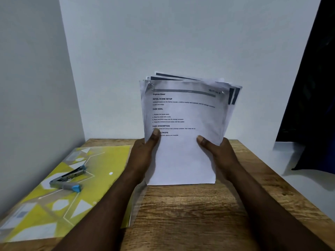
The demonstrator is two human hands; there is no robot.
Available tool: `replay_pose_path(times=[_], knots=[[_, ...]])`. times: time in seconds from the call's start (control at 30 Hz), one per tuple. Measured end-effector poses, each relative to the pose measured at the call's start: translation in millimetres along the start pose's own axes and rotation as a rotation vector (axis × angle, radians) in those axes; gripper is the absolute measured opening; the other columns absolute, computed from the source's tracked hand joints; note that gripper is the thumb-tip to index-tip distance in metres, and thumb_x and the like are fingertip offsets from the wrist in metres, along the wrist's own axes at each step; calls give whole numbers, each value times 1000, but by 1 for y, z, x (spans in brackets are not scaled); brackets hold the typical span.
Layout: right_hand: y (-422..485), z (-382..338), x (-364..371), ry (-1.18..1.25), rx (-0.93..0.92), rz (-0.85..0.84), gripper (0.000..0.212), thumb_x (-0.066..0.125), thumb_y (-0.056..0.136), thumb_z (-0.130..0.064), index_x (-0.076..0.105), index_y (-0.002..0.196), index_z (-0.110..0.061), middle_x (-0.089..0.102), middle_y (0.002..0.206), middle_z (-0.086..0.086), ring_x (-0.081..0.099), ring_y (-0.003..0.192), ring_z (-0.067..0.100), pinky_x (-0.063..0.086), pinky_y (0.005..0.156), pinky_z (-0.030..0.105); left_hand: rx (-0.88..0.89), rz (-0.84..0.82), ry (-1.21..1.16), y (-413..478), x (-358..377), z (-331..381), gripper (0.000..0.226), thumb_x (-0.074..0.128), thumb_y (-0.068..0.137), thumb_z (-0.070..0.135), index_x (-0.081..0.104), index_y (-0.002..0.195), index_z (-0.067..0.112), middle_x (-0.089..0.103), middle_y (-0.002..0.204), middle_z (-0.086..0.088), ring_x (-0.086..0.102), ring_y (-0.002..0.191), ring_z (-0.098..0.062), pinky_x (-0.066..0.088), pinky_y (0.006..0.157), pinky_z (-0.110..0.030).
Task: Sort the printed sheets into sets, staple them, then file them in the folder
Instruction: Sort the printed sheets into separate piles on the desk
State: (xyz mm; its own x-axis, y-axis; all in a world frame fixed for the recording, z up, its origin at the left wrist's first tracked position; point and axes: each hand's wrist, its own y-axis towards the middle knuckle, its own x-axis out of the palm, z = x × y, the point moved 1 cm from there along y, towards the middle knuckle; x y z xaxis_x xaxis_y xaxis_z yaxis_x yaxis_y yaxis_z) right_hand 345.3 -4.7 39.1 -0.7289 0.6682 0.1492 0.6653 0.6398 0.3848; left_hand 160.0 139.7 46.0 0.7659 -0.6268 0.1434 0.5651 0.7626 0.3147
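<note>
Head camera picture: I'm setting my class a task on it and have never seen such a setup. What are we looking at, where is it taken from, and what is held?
There is no machine here, only a person's two bare hands. The single picture comes from a wide-angle camera worn on the head, looking forward and down. The left hand and right hand grip a stack of white printed sheets upright by its sides, thumbs on the front page. Below is a brown wooden table. On its left side lies a yellow patterned folder, with a grey stapler with blue ends on top.
</note>
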Motion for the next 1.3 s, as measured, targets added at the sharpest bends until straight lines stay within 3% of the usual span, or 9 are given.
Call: replay_pose_path(times=[0.1,0.2,0.3,0.57,0.7,0.8,0.93,1.17,1.3], knots=[[0,1,1,103,-48,13,90,97,63,-59,67,135,-14,75,130,7,70,123,28,50,112,55,74,0,12,-2,1,4,33,60,98,49,77,91,21,79,82,13,74,76,1,51,63,-12],[0,-4,0,122,-23,-122,55,83,87,-37,67,136,-18,73,133,8,69,124,30,53,107,48,70,-85,24,1,-4,6,38,62,87,55,75,105,25,80,95,18,74,88,3,53,71,-12],[2,-9,-5,87,-26,-151,46,71,91,-35,67,134,-18,74,130,8,71,122,31,55,104,50,53,-110,-74,7,-12,10,48,63,90,51,73,123,18,79,116,3,75,109,-16,59,89,-28],[-1,-3,12,2,-42,20,87,88,60,-77,77,119,-14,79,117,8,75,112,30,55,104,60,61,5,-76,1,-1,4,18,68,99,33,78,106,20,82,102,1,79,95,-17,60,76,-25],[-1,-9,13,-5,-122,35,53,83,76,-64,82,106,-20,80,112,8,76,108,30,57,101,60,145,47,-86,0,0,10,17,66,99,35,80,97,24,82,98,5,77,91,-10,59,74,-22],[-1,-10,11,0,-137,12,46,83,81,-53,79,112,-20,80,116,7,75,111,30,57,102,57,143,25,-61,2,-4,11,31,68,90,48,80,105,24,81,106,4,76,99,-13,60,84,-31],[0,-8,5,13,-125,-10,33,80,89,-34,76,116,-16,80,115,6,75,109,30,58,101,57,123,18,-133,6,-8,11,32,68,95,38,77,114,15,80,112,-3,76,106,-24,61,89,-36],[2,8,6,-25,-29,30,90,97,57,-63,71,128,-14,79,119,5,76,110,29,58,101,57,74,59,-36,5,-3,4,31,70,88,54,79,87,25,82,96,0,78,91,-18,62,83,-34],[2,12,7,-35,22,6,77,94,62,-57,73,124,-15,80,115,6,77,106,31,58,100,58,26,10,-9,5,-3,-4,36,65,89,57,78,99,25,82,98,9,78,92,-9,59,81,-28]])
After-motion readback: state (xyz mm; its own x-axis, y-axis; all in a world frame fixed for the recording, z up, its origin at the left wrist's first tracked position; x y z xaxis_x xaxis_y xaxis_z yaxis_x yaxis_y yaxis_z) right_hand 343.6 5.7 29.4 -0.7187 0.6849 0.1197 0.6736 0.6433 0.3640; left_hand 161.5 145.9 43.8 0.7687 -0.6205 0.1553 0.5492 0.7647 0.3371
